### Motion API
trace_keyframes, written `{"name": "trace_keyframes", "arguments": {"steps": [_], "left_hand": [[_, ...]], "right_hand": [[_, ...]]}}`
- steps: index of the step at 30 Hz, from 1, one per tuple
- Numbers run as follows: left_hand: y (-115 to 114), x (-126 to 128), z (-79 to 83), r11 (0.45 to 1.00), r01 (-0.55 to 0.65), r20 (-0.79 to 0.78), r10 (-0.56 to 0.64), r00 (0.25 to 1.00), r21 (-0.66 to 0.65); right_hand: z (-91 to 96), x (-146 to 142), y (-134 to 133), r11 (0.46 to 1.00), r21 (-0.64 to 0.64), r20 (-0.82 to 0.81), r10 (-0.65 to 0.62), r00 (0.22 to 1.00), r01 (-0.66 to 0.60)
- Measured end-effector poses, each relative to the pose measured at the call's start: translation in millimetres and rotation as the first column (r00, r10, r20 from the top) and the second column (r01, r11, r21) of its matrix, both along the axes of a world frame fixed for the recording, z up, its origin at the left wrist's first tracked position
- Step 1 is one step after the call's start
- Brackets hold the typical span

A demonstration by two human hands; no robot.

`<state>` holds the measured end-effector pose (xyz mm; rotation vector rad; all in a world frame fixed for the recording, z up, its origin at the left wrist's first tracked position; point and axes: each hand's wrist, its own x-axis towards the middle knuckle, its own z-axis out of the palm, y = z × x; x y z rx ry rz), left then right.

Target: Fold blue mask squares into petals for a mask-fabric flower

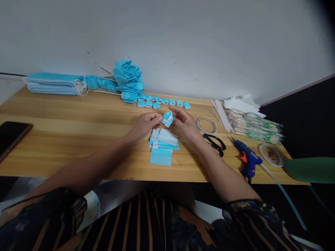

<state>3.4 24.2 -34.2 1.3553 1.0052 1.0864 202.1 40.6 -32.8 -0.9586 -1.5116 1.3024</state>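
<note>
Both hands meet over the middle of the wooden table (78,139). My left hand (145,124) and my right hand (184,122) pinch a small folded blue piece (167,119) between their fingertips, holding it just above the table. Directly below it lies a small pile of cut blue and white mask pieces (162,146). Behind the hands runs a row of several folded blue petals (164,101).
At the back left lie a stack of blue face masks (53,83) and blue flowers on sticks (128,80). To the right are a tape roll (206,124), black scissors (216,142), a blue glue gun (247,159), packed chopsticks (255,128) and green paper (311,169). A phone (12,136) lies far left.
</note>
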Motion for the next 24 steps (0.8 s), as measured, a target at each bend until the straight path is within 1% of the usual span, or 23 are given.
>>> {"name": "trace_keyframes", "arguments": {"steps": [6, 8, 10, 12, 14, 16, 19, 24], "left_hand": [[-2, -1, 5.3, 0.993, 0.111, -0.052, -0.113, 0.992, -0.034], [-2, 0, 6.1, 0.992, 0.122, -0.071, -0.125, 0.990, -0.043], [-1, 0, 4.8, 0.993, 0.101, -0.088, -0.106, 0.990, -0.063], [0, 0, 2.0, 0.995, 0.053, -0.084, -0.060, 0.995, -0.080], [2, -1, -0.9, 0.997, 0.004, -0.059, -0.009, 0.998, -0.073], [3, -2, -2.5, 0.998, -0.040, -0.015, 0.039, 0.999, -0.049], [2, -2, -1.9, 0.998, -0.065, 0.034, 0.066, 0.997, -0.023], [-1, 4, 0.4, 1.000, -0.021, -0.009, 0.021, 1.000, 0.019]], "right_hand": [[3.8, -1, -8, 0.985, -0.005, -0.022, 0.172, 0.985, -0.173], [4.4, -2, -9, 0.983, 0.004, -0.034, 0.186, 0.982, -0.186], [3.8, -3, -7, 0.989, -0.014, -0.046, 0.148, 0.988, -0.148], [2.9, -3, -5, 0.996, -0.051, -0.053, 0.071, 0.996, -0.073], [2.7, -2, -1, 0.996, -0.085, -0.043, -0.012, 0.999, 0.009], [3.3, -1, 3, 0.993, -0.099, -0.027, -0.069, 0.997, 0.066], [3.6, -1, 6, 0.991, -0.103, -0.024, -0.093, 0.995, 0.090], [-1.7, -4, 8, 0.991, -0.116, -0.046, -0.065, 0.997, 0.059]]}}
